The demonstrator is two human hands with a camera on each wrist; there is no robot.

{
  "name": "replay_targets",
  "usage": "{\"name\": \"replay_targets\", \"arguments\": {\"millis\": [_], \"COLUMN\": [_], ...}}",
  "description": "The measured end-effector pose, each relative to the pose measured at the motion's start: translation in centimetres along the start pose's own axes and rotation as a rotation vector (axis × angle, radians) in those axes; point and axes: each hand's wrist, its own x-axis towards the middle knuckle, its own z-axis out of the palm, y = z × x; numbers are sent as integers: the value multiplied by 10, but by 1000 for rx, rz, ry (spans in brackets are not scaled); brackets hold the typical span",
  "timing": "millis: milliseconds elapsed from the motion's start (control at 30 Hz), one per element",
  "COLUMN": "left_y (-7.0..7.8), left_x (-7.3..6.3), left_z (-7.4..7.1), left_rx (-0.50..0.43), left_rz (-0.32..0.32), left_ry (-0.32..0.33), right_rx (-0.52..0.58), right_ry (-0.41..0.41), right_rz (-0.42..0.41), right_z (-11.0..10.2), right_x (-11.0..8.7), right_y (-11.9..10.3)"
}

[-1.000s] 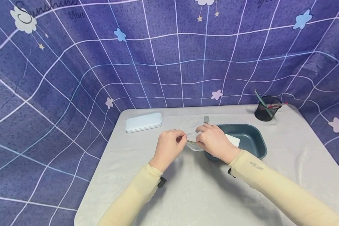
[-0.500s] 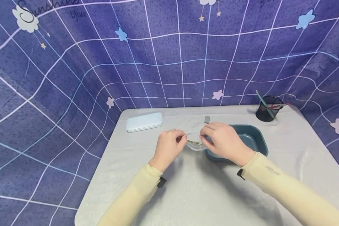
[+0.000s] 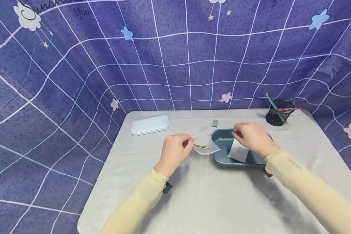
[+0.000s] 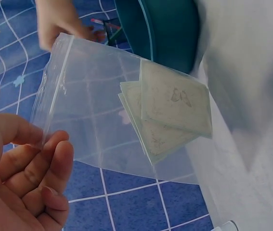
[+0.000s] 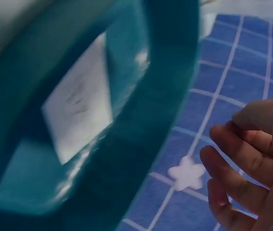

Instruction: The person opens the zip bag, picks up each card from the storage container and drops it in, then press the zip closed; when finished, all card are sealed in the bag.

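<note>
My left hand (image 3: 175,151) pinches the zip edge of a clear zip bag (image 4: 95,120) between thumb and fingers. Several square cards (image 4: 177,98), the front one with a faint butterfly drawing, lie overlapped in the bag. In the head view they show edge-on as a thin stack (image 3: 202,147). My right hand (image 3: 253,138) is over the teal basin (image 3: 237,166), its fingers loosely bent; the right wrist view shows nothing held. A white card with a dark drawing (image 3: 239,151) lies in the basin, tilted. The bag's far corner reaches the basin's left rim.
A pale blue case (image 3: 150,125) lies at the back left of the white table (image 3: 193,201). Behind the basin is a small grey block (image 3: 214,123). A black mesh pen cup (image 3: 275,118) stands at the back right. A purple patterned cloth (image 3: 175,58) hangs behind.
My right hand has moved from the bag's opening to the right, over the basin, uncovering the white card there. The left hand keeps its place with the bag.
</note>
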Motion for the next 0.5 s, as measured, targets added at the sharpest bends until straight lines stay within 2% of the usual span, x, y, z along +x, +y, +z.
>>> {"name": "replay_targets", "arguments": {"millis": [300,500], "left_y": [1,-1], "left_x": [-1,0], "left_z": [1,0], "left_rx": [5,5], "left_rz": [13,8], "left_ry": [11,4], "right_rx": [-46,-64], "right_ry": [-118,-269], "right_rz": [72,145], "right_z": [17,24], "right_x": [-10,-16], "right_y": [31,36]}}
